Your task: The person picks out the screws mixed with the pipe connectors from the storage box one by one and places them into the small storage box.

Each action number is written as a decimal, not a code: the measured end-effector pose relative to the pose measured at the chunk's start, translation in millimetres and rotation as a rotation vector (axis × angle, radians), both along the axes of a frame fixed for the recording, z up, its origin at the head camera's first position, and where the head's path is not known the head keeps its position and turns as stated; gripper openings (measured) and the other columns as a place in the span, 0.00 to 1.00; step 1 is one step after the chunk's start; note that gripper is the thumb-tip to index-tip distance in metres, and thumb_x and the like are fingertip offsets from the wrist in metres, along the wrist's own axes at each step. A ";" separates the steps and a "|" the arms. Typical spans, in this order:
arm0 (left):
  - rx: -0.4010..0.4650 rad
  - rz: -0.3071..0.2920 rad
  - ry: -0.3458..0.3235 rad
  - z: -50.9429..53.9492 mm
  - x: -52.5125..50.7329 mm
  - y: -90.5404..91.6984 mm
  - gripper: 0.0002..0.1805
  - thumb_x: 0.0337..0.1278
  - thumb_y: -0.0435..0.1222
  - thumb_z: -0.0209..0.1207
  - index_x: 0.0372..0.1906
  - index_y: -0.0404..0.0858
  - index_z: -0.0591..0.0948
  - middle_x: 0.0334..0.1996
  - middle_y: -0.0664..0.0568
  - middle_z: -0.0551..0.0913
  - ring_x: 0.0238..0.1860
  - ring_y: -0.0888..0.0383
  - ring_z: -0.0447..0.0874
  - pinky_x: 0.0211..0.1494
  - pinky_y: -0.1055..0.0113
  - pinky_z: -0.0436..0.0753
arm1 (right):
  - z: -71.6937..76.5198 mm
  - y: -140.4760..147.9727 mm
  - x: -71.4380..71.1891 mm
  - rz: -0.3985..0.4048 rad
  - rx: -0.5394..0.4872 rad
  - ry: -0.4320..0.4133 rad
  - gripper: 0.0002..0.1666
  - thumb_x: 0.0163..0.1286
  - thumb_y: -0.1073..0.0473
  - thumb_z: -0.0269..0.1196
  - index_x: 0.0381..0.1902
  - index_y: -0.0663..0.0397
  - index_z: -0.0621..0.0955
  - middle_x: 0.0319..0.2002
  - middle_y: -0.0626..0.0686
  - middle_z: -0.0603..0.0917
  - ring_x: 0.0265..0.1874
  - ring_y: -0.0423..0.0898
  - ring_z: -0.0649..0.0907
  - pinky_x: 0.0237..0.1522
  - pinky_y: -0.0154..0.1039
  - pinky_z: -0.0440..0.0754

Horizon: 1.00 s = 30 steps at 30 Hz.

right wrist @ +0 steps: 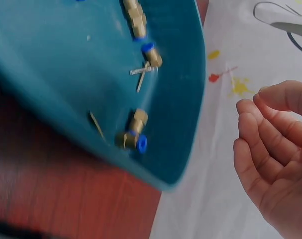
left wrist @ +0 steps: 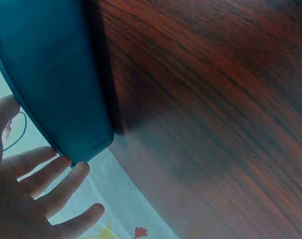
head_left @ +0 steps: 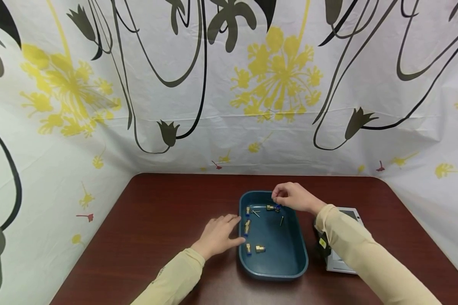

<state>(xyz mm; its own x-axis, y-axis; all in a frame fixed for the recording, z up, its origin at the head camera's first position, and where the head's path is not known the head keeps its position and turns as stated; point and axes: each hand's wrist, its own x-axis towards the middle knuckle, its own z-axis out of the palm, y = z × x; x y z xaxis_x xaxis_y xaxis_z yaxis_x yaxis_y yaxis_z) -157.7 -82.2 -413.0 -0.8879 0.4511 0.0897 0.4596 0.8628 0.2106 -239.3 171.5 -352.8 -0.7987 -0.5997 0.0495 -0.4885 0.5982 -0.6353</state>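
Note:
A dark blue tray [head_left: 276, 262] holds several brass fittings with blue ends, including one fitting [head_left: 260, 249] near its front and others along the left side. Two crossed screws [right wrist: 142, 73] lie by a fitting [right wrist: 153, 56], and a single screw [right wrist: 96, 124] lies apart. My left hand [head_left: 219, 237] is at the tray's left rim, fingers extended and touching it in the left wrist view. Above the far right corner is my right hand [head_left: 295, 197], fingers curled and thumb tip against the index finger. Nothing shows between them. Below it sits a brass fitting [right wrist: 138, 119] beside a blue-ended one [right wrist: 141, 144].
Right of the tray, partly under my right forearm, are a white device [head_left: 339, 264] and a black item with a yellow label [head_left: 322, 243]. The brown wooden table [head_left: 168, 212] ends at a white patterned cloth [head_left: 221, 97] behind it.

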 end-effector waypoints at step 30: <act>0.012 -0.023 0.014 -1.9 -1.8 -1.8 0.34 0.48 0.56 0.56 0.58 0.41 0.71 0.51 0.51 0.73 0.50 0.55 0.72 0.48 0.54 0.71 | -58.7 -56.9 -15.7 -0.119 0.011 -0.042 0.03 0.56 0.67 0.61 0.30 0.61 0.78 0.25 0.48 0.77 0.23 0.41 0.75 0.27 0.38 0.74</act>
